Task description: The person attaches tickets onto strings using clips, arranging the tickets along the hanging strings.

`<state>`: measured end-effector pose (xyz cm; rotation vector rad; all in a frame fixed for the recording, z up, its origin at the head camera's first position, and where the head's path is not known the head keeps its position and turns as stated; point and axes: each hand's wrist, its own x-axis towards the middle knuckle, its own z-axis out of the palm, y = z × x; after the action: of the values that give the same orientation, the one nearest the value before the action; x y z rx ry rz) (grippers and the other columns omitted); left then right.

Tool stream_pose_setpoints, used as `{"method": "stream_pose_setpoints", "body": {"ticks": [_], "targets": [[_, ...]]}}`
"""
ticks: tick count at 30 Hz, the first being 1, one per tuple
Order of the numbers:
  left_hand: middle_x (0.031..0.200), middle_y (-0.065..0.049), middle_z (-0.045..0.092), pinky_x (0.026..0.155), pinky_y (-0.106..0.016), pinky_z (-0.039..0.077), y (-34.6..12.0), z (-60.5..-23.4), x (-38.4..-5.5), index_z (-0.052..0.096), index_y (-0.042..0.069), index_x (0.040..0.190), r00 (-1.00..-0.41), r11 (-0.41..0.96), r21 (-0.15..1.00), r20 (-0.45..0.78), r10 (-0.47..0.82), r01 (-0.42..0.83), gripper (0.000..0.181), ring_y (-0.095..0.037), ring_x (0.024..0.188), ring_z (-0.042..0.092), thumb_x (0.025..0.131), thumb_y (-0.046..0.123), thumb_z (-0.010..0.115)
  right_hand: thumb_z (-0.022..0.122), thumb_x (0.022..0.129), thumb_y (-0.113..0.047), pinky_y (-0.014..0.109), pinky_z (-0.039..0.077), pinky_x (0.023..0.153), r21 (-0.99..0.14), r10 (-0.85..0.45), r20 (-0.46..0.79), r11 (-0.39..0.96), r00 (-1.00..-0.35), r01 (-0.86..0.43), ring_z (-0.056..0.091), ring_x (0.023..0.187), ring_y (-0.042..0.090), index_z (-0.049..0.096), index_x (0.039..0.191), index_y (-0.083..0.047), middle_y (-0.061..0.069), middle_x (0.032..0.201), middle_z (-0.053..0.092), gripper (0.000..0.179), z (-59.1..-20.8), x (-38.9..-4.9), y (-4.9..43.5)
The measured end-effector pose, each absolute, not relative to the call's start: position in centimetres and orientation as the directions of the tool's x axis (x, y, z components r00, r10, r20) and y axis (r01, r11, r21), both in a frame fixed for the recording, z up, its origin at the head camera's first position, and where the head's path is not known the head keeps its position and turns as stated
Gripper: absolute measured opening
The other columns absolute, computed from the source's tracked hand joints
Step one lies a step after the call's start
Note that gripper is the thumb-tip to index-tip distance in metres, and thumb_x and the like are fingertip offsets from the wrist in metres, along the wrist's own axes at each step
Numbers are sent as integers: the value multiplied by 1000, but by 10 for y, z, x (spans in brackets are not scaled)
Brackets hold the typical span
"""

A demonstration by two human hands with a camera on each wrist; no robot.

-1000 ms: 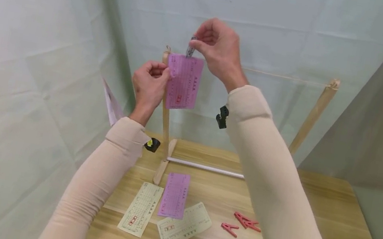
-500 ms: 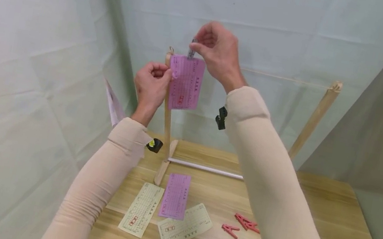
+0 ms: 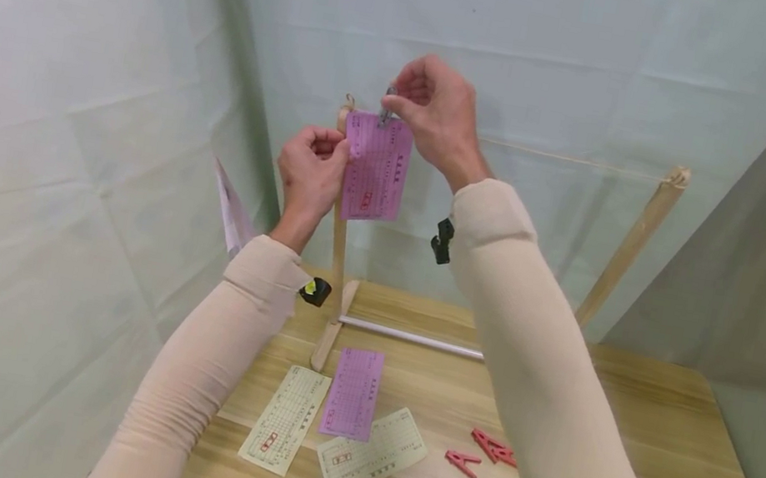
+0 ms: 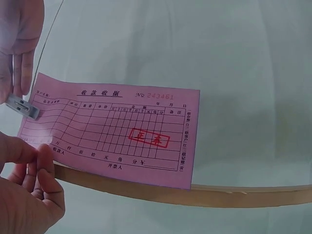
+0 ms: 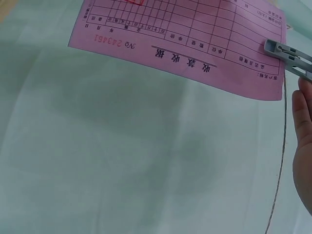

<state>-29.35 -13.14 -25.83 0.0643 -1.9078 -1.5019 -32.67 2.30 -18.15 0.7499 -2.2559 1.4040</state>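
A pink receipt slip hangs at the string by the left post of a wooden frame. My left hand pinches the slip's left edge between thumb and fingers. Above it, my right hand pinches a grey clothespin, whose jaws sit over the slip's top edge. The right wrist view shows this clothespin overlapping the paper beside the string. In the left wrist view the slip faces the camera, with the left hand at its lower corner.
On the wooden table lie another pink slip, a yellow slip and a second yellow slip partly under the pink one. Red clothespins lie to the right. The frame's right post and lower white rod span the back.
The clothespin and right hand have come down slightly, and the clothespin now overlaps the slip's top edge more. The left hand keeps its pinch on the slip. The head view has shifted a little.
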Motion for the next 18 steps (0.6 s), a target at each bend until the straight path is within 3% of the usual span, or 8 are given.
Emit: {"method": "stream_pose_setpoints", "body": {"ticks": [13, 18], "targets": [[91, -10, 69, 70, -23, 54, -130, -258, -293, 69, 6, 94, -755, 330, 870, 485, -441, 366, 4, -15, 78, 63, 95, 10, 67, 73, 90, -7, 18, 48, 91, -716, -247, 557, 342, -793, -609, 64, 103, 15, 59, 111, -1, 9, 109, 67, 27, -185, -329, 24], [91, -11, 70, 69, -23, 54, -130, -258, -293, 70, 6, 94, -752, 326, 869, 488, -444, 371, 5, -14, 77, 64, 94, 11, 69, 72, 91, -8, 17, 47, 93, -738, -255, 531, 330, -808, -589, 63, 108, 15, 57, 124, -2, 10, 118, 65, 38, -184, -329, 24]]}}
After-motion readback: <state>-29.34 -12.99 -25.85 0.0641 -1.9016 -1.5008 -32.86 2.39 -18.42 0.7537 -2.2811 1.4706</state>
